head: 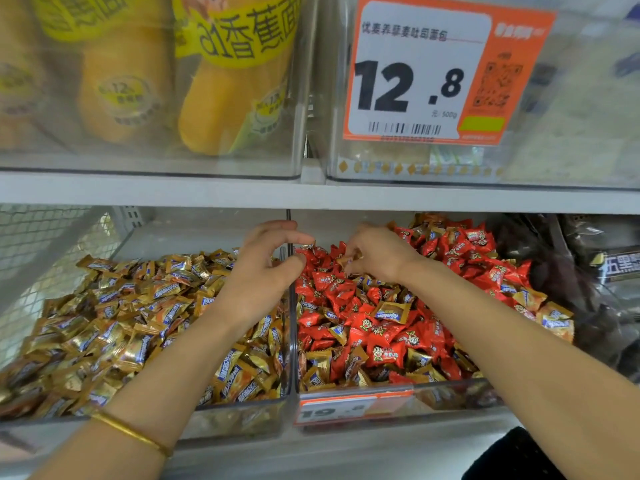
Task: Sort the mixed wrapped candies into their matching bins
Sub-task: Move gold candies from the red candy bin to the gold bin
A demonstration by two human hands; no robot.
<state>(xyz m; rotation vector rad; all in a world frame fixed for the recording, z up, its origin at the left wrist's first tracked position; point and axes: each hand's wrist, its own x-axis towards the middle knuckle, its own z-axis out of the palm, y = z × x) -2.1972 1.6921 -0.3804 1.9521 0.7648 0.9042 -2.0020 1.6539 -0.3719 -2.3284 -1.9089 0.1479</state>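
Two clear bins sit side by side on the lower shelf. The left bin (242,419) holds gold-wrapped candies (138,323). In the right bin (450,398) lie red-wrapped candies (381,353) with several gold ones mixed in, such as one stray gold candy (393,311). My left hand (266,268) hovers over the divider between the bins, thumb and forefinger curved apart with nothing between them. My right hand (377,254) reaches into the back of the red bin and pinches a gold candy (346,260) at its fingertips.
An upper shelf (311,194) hangs just above my hands, carrying clear boxes of yellow cakes (225,98) and a 12.8 price tag (433,74). Dark packets (588,271) fill the bin at the right. Wire mesh (45,258) closes the left side.
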